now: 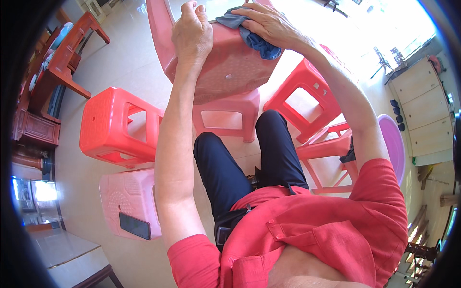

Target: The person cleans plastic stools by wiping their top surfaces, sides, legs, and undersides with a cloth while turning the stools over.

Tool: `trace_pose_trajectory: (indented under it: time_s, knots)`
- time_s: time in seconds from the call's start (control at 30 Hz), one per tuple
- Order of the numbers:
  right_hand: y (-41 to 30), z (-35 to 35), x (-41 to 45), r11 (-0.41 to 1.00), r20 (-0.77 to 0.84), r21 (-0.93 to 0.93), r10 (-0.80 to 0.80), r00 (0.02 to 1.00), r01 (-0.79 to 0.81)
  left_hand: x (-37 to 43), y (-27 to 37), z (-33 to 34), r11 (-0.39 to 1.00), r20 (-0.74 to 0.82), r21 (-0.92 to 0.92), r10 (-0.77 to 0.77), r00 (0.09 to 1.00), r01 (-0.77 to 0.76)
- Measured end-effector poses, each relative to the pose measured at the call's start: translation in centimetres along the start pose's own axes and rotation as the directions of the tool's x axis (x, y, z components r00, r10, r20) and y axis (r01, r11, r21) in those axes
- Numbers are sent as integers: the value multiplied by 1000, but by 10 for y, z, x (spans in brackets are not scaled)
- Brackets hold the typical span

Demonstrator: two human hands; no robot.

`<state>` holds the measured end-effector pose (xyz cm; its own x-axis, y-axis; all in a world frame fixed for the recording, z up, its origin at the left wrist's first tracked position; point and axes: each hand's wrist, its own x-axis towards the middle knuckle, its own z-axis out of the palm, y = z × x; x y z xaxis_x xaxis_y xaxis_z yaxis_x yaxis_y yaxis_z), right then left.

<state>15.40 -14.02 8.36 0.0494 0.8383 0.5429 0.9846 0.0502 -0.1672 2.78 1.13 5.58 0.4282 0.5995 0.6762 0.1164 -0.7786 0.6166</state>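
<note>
A faded red plastic stool point(230, 73) lies tipped over in front of me, its bumpy seat facing my knees. My left hand point(192, 34) is curled around the stool's upper edge, near one leg. A blue cloth point(261, 45) is bunched beneath my right hand point(268, 23), which presses it against the stool's upper side. Below the tipped stool stands another faded red stool point(248, 117); whether the two touch is hard to tell.
At left are a bright red stool point(99, 122) on its side and a pale pink stool point(111, 196) bearing a smartphone point(135, 226). More red stools point(326, 108) point(326, 149) and a purple basin point(392, 144) are at right. Wooden furniture point(66, 68) lines the left.
</note>
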Motion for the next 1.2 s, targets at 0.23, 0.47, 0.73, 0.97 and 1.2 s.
trace_pose_trajectory:
  time_s: [0.23, 0.47, 0.73, 0.97, 1.2]
  knots:
    - [5, 21, -17, 976, -302, -190, -163, 939, 109, -1, -2, 1, 999, -20, 15, 42, 999, -42]
    - [2, 29, 15, 935, -96, -291, -240, 966, 204, -2, 2, 3, 998, 38, 13, 64, 997, -64]
    - [-8, 38, 36, 988, 81, -148, -20, 997, 32, -2, -1, -2, 985, -86, -49, 163, 983, -167]
    - [-4, 38, 34, 982, 62, -176, 84, 995, -72, -74, 31, -46, 914, -98, -149, 366, 925, -377]
    - [-9, 30, 49, 985, 286, -149, 132, 949, -92, -284, -60, -140, 949, 181, 70, -316, 931, 308]
